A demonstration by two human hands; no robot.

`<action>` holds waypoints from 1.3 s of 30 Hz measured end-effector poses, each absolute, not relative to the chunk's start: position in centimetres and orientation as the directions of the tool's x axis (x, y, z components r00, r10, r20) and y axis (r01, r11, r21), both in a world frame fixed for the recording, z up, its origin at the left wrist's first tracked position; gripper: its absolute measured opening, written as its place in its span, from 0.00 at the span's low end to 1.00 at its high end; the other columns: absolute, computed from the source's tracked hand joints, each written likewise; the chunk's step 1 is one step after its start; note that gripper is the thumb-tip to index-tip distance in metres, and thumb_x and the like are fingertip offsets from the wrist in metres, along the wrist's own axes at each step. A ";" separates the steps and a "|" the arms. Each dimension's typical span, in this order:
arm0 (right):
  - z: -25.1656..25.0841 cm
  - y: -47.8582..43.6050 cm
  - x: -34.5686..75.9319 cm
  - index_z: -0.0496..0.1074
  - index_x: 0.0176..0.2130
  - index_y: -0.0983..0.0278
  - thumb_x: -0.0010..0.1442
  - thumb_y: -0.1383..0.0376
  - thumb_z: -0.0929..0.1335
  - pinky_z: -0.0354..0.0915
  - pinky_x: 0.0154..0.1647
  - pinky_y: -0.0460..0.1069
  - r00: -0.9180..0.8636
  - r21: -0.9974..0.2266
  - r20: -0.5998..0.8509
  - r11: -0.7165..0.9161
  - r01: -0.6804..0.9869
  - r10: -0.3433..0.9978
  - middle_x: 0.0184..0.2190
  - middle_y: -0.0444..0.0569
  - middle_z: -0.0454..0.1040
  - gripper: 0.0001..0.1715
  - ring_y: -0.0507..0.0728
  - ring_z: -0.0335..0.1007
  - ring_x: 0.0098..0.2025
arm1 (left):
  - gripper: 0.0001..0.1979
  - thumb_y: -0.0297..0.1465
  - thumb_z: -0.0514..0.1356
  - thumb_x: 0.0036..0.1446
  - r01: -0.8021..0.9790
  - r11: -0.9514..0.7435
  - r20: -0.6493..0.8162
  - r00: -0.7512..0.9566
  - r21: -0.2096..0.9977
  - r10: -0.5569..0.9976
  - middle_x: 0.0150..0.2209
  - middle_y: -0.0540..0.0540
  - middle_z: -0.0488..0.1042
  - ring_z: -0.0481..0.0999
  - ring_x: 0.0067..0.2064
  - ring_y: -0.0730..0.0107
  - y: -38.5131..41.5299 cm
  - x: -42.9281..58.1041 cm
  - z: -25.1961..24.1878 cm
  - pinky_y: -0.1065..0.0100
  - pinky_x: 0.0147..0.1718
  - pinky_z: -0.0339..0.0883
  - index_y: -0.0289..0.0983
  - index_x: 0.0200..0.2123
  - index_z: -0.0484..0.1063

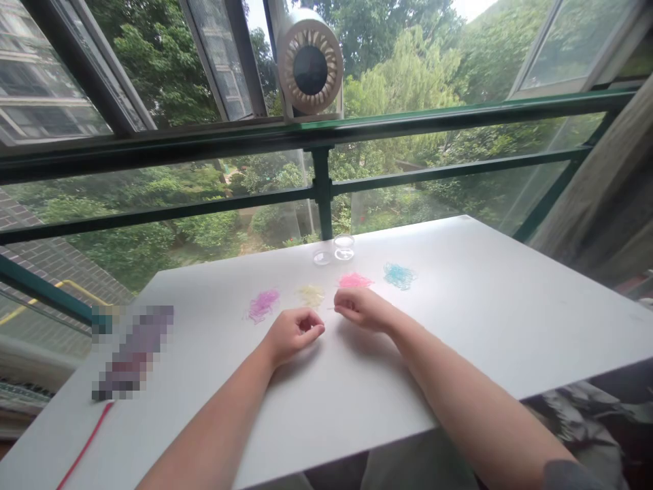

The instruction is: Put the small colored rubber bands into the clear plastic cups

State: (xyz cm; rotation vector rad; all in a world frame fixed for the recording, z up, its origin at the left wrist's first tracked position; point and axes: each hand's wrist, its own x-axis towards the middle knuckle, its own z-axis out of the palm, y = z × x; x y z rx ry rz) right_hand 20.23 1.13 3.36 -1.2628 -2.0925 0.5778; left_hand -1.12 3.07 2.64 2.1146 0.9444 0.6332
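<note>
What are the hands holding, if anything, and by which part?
Cannot be told: a faint pinkish sliver shows beside the right hand, too small to judge; nothing visible in the left hand.

I have four strand piles (262, 305) in a row across the table (449, 258), two containers (343, 249) behind them. Left hand (296, 335) is before the second pile (311, 295) from left, right hand (363, 308) before the third (356, 280); cable (84, 446) far left.

No legible text, labels, numbers or signs.
</note>
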 end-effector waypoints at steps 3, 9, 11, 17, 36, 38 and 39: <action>3.6 2.1 23.4 0.67 0.25 0.64 0.52 0.69 0.64 0.57 0.29 0.45 -0.160 -0.582 0.361 0.356 0.731 0.919 0.23 0.43 0.66 0.05 0.50 0.60 0.26 | 0.09 0.35 0.58 0.51 0.429 -0.445 0.115 0.606 0.786 0.787 0.26 0.48 0.74 0.67 0.27 0.75 3.1 -1.2 2.6 0.73 0.28 0.61 0.35 0.28 0.72; 2.5 3.8 30.7 0.75 0.28 0.63 0.49 0.66 0.65 0.59 0.35 0.47 0.413 -0.577 0.323 -0.169 0.799 0.852 0.29 0.47 0.73 0.08 0.54 0.65 0.31 | 0.10 0.36 0.57 0.52 0.430 -0.432 0.114 0.591 0.793 0.798 0.26 0.48 0.72 0.68 0.28 0.74 3.3 -1.4 2.4 0.72 0.29 0.61 0.34 0.28 0.72; 1.9 4.1 31.8 0.76 0.30 0.64 0.48 0.67 0.65 0.60 0.35 0.48 0.462 -0.589 0.305 -0.216 0.779 0.833 0.29 0.48 0.74 0.10 0.54 0.67 0.31 | 0.10 0.36 0.57 0.52 0.427 -0.428 0.127 0.574 0.797 0.809 0.26 0.48 0.72 0.68 0.28 0.74 3.3 -1.4 2.2 0.72 0.29 0.61 0.34 0.28 0.72; 0.9 4.4 32.2 0.75 0.35 0.63 0.47 0.69 0.64 0.61 0.39 0.47 0.471 -0.625 0.294 -0.206 0.753 0.832 0.33 0.47 0.77 0.15 0.55 0.70 0.36 | 0.10 0.36 0.58 0.51 0.427 -0.455 0.213 0.503 0.782 0.838 0.26 0.47 0.73 0.69 0.28 0.72 3.7 -0.9 2.5 0.71 0.29 0.63 0.35 0.28 0.72; 0.4 5.6 32.9 0.71 0.33 0.69 0.49 0.65 0.62 0.61 0.25 0.46 0.854 -0.977 0.164 -0.038 0.210 0.494 0.24 0.53 0.77 0.13 0.54 0.67 0.23 | 0.21 0.39 0.58 0.50 0.758 -0.573 0.274 0.506 0.310 0.818 0.52 0.38 0.65 0.64 0.53 0.53 18.1 11.2 9.0 0.58 0.52 0.57 0.36 0.47 0.69; 0.3 5.8 33.0 0.70 0.31 0.68 0.49 0.63 0.64 0.62 0.26 0.46 0.885 -0.982 0.163 -0.017 0.189 0.435 0.23 0.52 0.75 0.11 0.54 0.68 0.24 | 0.24 0.40 0.61 0.47 0.779 -0.569 0.247 0.516 0.264 0.820 0.53 0.37 0.63 0.62 0.54 0.48 19.0 11.9 8.7 0.55 0.52 0.56 0.36 0.47 0.69; 0.3 5.9 33.1 0.70 0.30 0.67 0.48 0.62 0.64 0.62 0.26 0.46 0.898 -0.984 0.160 -0.006 0.178 0.410 0.22 0.51 0.74 0.11 0.55 0.68 0.24 | 0.24 0.42 0.61 0.46 0.787 -0.568 0.230 0.523 0.241 0.821 0.53 0.37 0.63 0.62 0.54 0.47 19.3 12.1 8.5 0.54 0.52 0.57 0.37 0.46 0.70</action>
